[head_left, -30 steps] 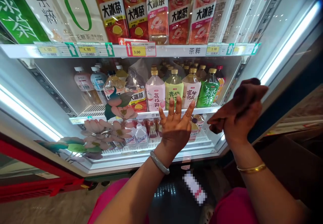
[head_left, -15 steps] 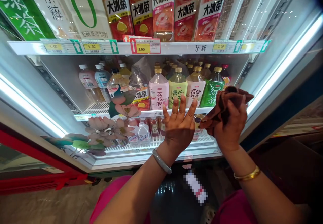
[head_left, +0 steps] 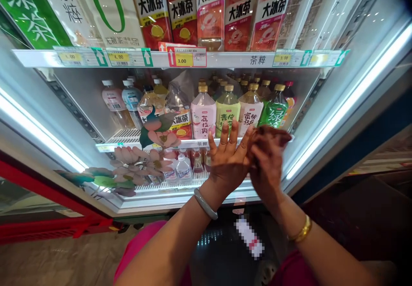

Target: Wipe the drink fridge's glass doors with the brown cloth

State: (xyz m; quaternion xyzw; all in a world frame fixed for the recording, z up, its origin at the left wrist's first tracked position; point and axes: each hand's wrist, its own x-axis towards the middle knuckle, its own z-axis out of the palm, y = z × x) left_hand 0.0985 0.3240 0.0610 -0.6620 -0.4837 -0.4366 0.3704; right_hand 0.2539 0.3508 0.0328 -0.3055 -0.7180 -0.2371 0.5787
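My left hand [head_left: 229, 159] lies flat with its fingers spread against what looks like the glass front of a drinks fridge, a grey bangle [head_left: 206, 204] on its wrist. Close on its right, my right hand [head_left: 267, 170] is closed on a brown cloth [head_left: 273, 136], blurred a little by motion. The cloth is crumpled and reaches the fingertips of my left hand. Behind the hands stand bottled teas: a pink bottle [head_left: 204, 114], a yellow-green bottle [head_left: 228, 105] and a green bottle [head_left: 274, 108]. A flower decal [head_left: 138, 165] covers the glass to the left.
Shelf edges [head_left: 225, 58] with price tags cross the fridge, and large bottles [head_left: 151, 13] fill the upper shelf. Bright light strips [head_left: 350, 101] run along both sides. A red frame [head_left: 48, 208] borders the lower left, and my knees are below.
My right hand has moved left with the brown cloth, from the glass's right side to beside my left hand. My left hand stays in place.
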